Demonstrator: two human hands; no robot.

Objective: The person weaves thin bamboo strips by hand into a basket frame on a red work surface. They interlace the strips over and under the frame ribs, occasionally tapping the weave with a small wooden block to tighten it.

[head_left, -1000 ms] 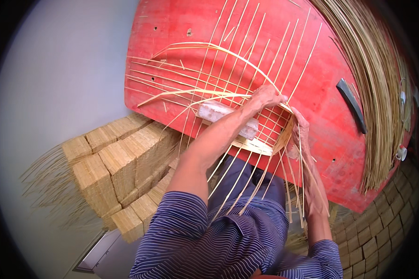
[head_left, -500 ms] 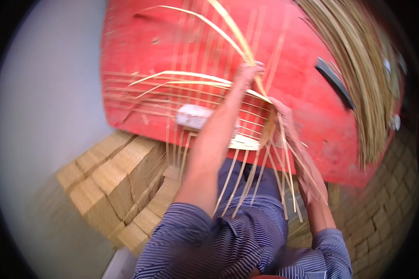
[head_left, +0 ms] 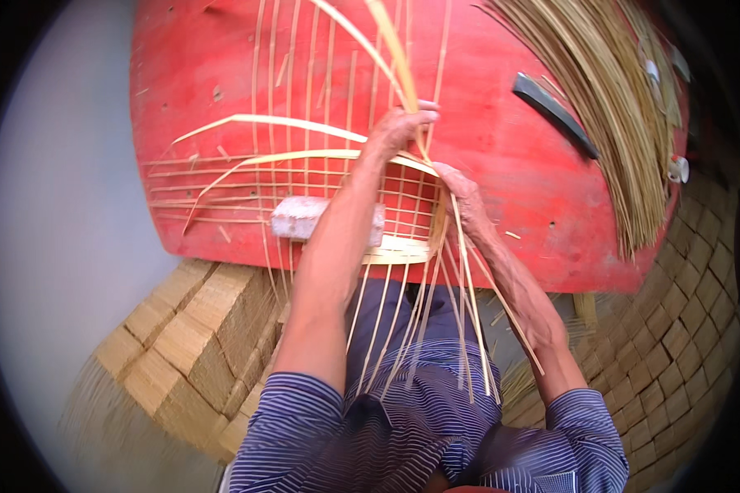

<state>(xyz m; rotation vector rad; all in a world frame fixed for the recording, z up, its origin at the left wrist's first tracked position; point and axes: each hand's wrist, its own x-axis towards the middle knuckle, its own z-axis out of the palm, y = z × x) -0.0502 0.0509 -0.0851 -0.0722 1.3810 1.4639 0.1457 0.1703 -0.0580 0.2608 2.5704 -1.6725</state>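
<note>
A half-woven basket (head_left: 407, 193) of thin pale bamboo-like strips lies at the red table's near edge, its upright bands curving up at the right corner. At that corner, my left hand (head_left: 399, 131) is closed around long wide strips (head_left: 396, 57) that run up and away. My right hand (head_left: 462, 197) grips the corner's outer side just below, thumb near the rim; its other fingers are partly hidden. Loose thin strip ends (head_left: 469, 304) hang from the corner over my lap. On the weave, partly behind my left forearm, rests a whitish block (head_left: 300, 218).
The red table (head_left: 534, 222) carries a dark flat tool (head_left: 556, 115) and a thick bundle of long strips (head_left: 612, 123) at the right. A small white roll (head_left: 678, 169) sits by the bundle. Stacked tan blocks (head_left: 197, 329) stand at the lower left, with block-patterned ground (head_left: 674, 345) at the right.
The whole view has shifted, so the table and basket appear farther left. Both hands keep their hold at the basket's corner, and the long strips lean slightly differently.
</note>
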